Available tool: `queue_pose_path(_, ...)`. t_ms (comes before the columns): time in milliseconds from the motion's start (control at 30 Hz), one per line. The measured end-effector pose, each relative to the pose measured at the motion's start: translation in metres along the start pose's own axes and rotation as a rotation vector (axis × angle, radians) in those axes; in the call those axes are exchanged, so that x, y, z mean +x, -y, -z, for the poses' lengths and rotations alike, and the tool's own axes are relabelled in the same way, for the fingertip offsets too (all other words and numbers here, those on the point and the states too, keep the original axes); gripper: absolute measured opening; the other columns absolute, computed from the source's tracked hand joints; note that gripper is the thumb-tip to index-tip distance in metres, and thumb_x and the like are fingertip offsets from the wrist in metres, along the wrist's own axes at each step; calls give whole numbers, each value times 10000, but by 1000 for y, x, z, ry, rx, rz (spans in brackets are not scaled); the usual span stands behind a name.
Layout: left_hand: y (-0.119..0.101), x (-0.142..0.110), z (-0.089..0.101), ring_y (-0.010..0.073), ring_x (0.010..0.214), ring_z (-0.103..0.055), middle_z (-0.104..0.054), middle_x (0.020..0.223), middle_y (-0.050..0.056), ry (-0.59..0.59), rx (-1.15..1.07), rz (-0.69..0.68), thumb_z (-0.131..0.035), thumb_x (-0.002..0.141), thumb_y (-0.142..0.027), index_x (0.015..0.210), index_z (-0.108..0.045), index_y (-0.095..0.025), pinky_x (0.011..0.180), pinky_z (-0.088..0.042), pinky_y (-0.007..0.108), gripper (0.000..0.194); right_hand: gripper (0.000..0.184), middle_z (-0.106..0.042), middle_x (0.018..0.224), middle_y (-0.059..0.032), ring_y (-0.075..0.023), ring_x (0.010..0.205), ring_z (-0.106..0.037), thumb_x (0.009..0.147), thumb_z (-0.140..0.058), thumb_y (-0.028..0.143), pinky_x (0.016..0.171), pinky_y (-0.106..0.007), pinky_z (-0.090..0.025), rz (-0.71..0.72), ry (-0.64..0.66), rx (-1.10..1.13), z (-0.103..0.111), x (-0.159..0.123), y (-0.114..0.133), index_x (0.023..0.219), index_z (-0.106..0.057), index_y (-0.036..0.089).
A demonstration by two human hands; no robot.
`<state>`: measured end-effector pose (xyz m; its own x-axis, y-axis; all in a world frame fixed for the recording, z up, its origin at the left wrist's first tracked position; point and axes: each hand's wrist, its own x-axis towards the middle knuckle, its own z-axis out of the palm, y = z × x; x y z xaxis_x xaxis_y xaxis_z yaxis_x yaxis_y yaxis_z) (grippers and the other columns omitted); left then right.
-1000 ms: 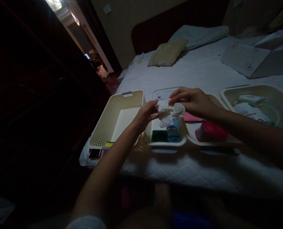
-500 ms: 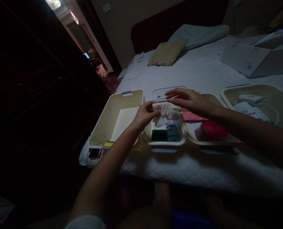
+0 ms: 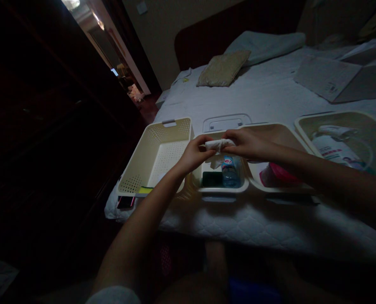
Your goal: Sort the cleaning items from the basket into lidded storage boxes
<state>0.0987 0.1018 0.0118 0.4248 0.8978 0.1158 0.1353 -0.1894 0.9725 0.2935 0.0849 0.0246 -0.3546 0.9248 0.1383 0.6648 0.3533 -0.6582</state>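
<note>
Both hands hold a crumpled white cloth (image 3: pixel 218 145), bunched into a small roll above the second bin (image 3: pixel 198 171). My left hand (image 3: pixel 196 153) pinches its left end, fingers closed. Closed on the right end is my right hand (image 3: pixel 243 142). A loose flap of the cloth hangs below. Under it in the bin stand a clear blue bottle (image 3: pixel 230 174) with a label and a dark green block (image 3: pixel 212 179), perhaps a sponge. My hands hide the back of this bin.
To the left is a perforated cream basket (image 3: pixel 154 139), with a yellow sponge (image 3: pixel 145 190) near its front edge. On the right, one bin (image 3: pixel 278 131) holds a pink-red container (image 3: pixel 278 175); another (image 3: pixel 339 116) holds white bottles. A clear lid (image 3: pixel 227 121) lies behind.
My right hand has come down from above the cloth and closed on its right end. The cloth, spread wider before, is now bunched smaller between both hands.
</note>
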Motion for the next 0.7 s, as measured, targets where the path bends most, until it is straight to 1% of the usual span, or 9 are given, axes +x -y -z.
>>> queue_pose_path(133, 7, 2, 5, 104, 628, -583, -596, 747, -17, -4, 71, -6, -689, 610, -130, 837, -564, -148, 620, -444, 245, 260, 194, -645, 772, -59, -217, 755, -590, 753, -581, 318, 612, -295, -395, -9, 7, -17, -4, 5, 0, 886, -610, 181)
queue_pose_path(267, 15, 3, 11, 111, 648, -577, -605, 754, -8, -40, 158, -89, -669, 629, -130, 814, -585, -152, 639, -449, 251, 205, 199, -632, 756, -45, -199, 730, -577, 760, -585, 351, 602, -287, -398, -14, 34, 15, -10, 11, -4, 879, -618, 194)
queue_pose_path(333, 16, 1, 13, 116, 650, -580, -611, 751, -5, -47, 185, -105, -666, 638, -132, 802, -588, -155, 635, -450, 252, 182, 197, -628, 761, -42, -192, 718, -571, 755, -593, 359, 595, -284, -400, -9, 53, 54, -14, 14, -6, 864, -618, 198)
queue_pose_path(433, 16, -1, 16, 117, 621, -586, -615, 740, -5, -39, 178, -87, -688, 650, -162, 806, -581, -156, 592, -441, 244, 189, 200, -623, 777, -46, -187, 709, -569, 746, -605, 370, 596, -280, -415, 0, 76, 116, -18, 19, -8, 846, -614, 196)
queue_pose_path(500, 15, -2, 19, 121, 617, -597, -622, 746, -2, -29, 153, -64, -709, 646, -177, 836, -580, -155, 569, -440, 239, 231, 191, -629, 786, -50, -192, 719, -574, 744, -611, 363, 602, -283, -429, -14, 85, 123, -19, 23, -9, 840, -614, 198)
queue_pose_path(600, 16, -4, 24, 126, 659, -620, -641, 793, 12, -45, 135, -33, -733, 616, -151, 878, -584, -151, 602, -473, 250, 301, 176, -651, 821, -56, -198, 743, -592, 738, -620, 319, 626, -289, -445, -48, 119, 80, -20, 31, -11, 858, -621, 189)
queue_pose_path(700, 18, -5, 31, 121, 695, -628, -650, 822, 22, -92, 130, -19, -733, 600, -120, 862, -589, -148, 664, -500, 266, 301, 181, -665, 844, -67, -195, 753, -604, 737, -635, 280, 643, -283, -442, -114, 162, -35, -23, 40, -16, 870, -640, 158)
